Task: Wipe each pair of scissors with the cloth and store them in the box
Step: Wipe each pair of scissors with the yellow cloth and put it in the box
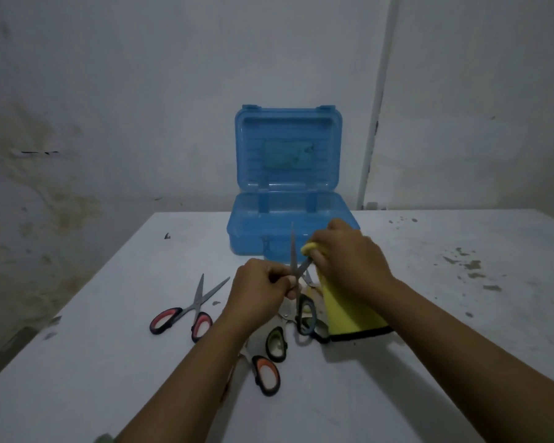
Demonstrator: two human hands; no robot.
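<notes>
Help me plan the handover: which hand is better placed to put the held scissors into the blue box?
Left hand: it grips the scissors; the right hand holds the yellow cloth. Blue box is open.

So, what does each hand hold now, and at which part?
The left hand holds open scissors near the pivot. The right hand holds the yellow cloth, pinched around one blade.

head view, looking down, near table (109,362)

Both forearms bare; a possibly green sleeve edge (104,439) shows bottom-left.
</notes>
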